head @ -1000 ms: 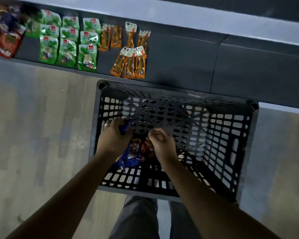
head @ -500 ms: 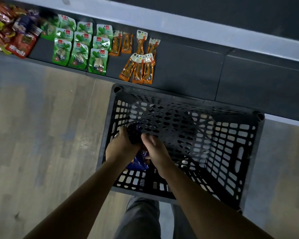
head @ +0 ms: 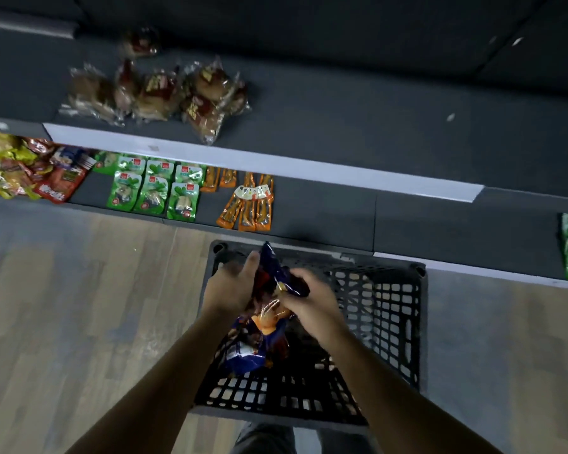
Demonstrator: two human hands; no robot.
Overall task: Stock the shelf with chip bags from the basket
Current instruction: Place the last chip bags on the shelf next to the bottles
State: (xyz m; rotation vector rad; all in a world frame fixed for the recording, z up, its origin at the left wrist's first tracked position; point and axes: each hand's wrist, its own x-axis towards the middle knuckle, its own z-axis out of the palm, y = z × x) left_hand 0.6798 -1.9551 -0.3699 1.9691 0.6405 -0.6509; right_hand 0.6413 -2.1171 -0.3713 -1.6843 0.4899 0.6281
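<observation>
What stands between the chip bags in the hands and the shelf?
Nothing visible. The left hand and right hand hold the chip bags over the basket; bare shelf lies just beyond its rim, right of the orange packs.

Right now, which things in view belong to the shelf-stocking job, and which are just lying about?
Job: chip bags, held by the left hand and right hand; basket; lower shelf.
Lying about: green packets, orange packets, red and yellow snack pile, bread packs on the upper shelf.
</observation>
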